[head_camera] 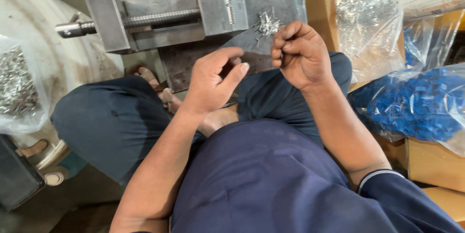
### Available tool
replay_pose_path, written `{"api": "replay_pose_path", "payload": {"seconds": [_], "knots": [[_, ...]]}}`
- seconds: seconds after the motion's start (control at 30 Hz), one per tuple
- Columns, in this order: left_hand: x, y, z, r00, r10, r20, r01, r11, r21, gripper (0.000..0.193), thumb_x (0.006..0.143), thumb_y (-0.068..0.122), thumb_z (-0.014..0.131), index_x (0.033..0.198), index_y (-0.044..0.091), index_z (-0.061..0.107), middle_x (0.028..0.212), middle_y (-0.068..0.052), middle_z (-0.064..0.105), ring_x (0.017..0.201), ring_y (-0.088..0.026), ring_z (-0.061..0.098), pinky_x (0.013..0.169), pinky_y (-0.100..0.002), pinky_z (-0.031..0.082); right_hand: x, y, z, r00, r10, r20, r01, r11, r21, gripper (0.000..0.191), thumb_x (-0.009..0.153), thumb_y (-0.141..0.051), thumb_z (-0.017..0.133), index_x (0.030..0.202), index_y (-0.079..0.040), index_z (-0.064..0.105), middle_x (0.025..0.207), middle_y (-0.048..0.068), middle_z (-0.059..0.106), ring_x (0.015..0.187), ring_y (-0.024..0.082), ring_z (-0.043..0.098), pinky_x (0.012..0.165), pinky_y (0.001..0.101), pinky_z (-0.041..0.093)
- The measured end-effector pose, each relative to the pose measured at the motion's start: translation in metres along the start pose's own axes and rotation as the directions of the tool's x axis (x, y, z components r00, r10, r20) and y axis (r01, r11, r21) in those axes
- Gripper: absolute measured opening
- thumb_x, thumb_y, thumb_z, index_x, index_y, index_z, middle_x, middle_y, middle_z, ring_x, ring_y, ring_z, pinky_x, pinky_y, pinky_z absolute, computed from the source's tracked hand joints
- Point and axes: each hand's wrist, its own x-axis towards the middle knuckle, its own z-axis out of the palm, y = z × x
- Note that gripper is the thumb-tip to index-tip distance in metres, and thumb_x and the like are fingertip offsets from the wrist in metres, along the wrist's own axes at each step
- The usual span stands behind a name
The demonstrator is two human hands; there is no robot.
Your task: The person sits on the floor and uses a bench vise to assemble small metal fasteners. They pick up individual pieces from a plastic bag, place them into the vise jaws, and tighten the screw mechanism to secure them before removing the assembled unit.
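Observation:
My left hand (213,80) hovers over the near edge of a dark steel plate (271,0), fingers curled with thumb and forefinger close together; whether it pinches anything is hidden. My right hand (298,54) is closed in a loose fist just right of it, fingers tucked in, possibly on small metal pins, though I cannot see them. A small heap of shiny metal pins (267,23) lies on the plate just beyond my right hand. A grey steel vise (164,13) with a threaded screw stands on the plate to the left.
A clear bag of metal parts (368,30) leans in a cardboard box (319,5) at right. A bag of blue plastic pieces (416,105) lies below it. Another bag of metal parts (17,88) rests at left on a white round drum (63,54). My crossed legs fill the middle.

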Motion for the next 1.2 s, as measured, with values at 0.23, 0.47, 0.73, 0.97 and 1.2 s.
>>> {"api": "replay_pose_path", "payload": {"seconds": [0.23,0.47,0.73,0.97,1.2], "knots": [[0.000,-0.003,-0.001,0.998,0.055,0.001,-0.055,0.998,0.003,0.016,0.101,0.012,0.073,0.112,0.001,0.071,0.091,-0.008,0.067,0.082,-0.019,0.065,0.075,-0.029,0.052,-0.002,0.038,0.018,0.997,0.044,0.057,-0.047,0.997,0.054,0.017,0.095,0.012,0.057,0.102,-0.002,0.060,0.102,0.015,0.064,0.088,0.026,0.069,0.076,0.0389,0.060],[0.000,-0.008,-0.004,1.000,0.002,0.010,0.001,0.955,-0.295,0.007,0.104,0.009,0.069,0.106,0.003,0.071,0.097,-0.005,0.066,0.086,-0.015,0.067,0.077,-0.029,0.056,-0.003,0.062,0.030,0.988,0.025,0.149,-0.041,0.994,0.099,0.017,0.097,0.012,0.057,0.103,-0.004,0.058,0.106,0.014,0.064,0.093,0.026,0.069,0.085,0.0384,0.059],[0.003,-0.002,-0.009,0.996,0.075,0.042,-0.063,0.967,-0.247,0.010,0.104,0.011,0.070,0.107,0.001,0.069,0.101,-0.005,0.066,0.093,-0.015,0.064,0.083,-0.028,0.054,-0.004,0.052,0.032,0.984,-0.067,0.167,0.056,0.996,0.070,0.017,0.098,0.009,0.060,0.100,-0.007,0.058,0.108,0.013,0.065,0.097,0.024,0.069,0.088,0.0385,0.059],[0.002,-0.002,-0.009,0.998,0.046,0.043,-0.035,0.969,-0.243,0.007,0.102,0.009,0.072,0.104,0.002,0.072,0.095,-0.005,0.064,0.087,-0.014,0.062,0.079,-0.028,0.052,-0.003,0.059,0.035,0.985,-0.053,0.162,0.047,0.998,0.037,0.018,0.102,0.008,0.064,0.100,-0.008,0.058,0.112,0.011,0.068,0.098,0.020,0.067,0.087,0.0357,0.057],[0.002,-0.005,-0.006,1.000,0.004,0.018,-0.001,0.988,-0.152,0.013,0.105,0.012,0.068,0.097,0.003,0.064,0.090,-0.004,0.060,0.082,-0.013,0.057,0.077,-0.027,0.049,-0.002,0.062,0.038,0.993,-0.062,0.102,0.072,0.992,-0.099,0.013,0.101,0.004,0.069,0.105,-0.005,0.060,0.112,0.012,0.068,0.098,0.019,0.068,0.087,0.0336,0.058]]}}
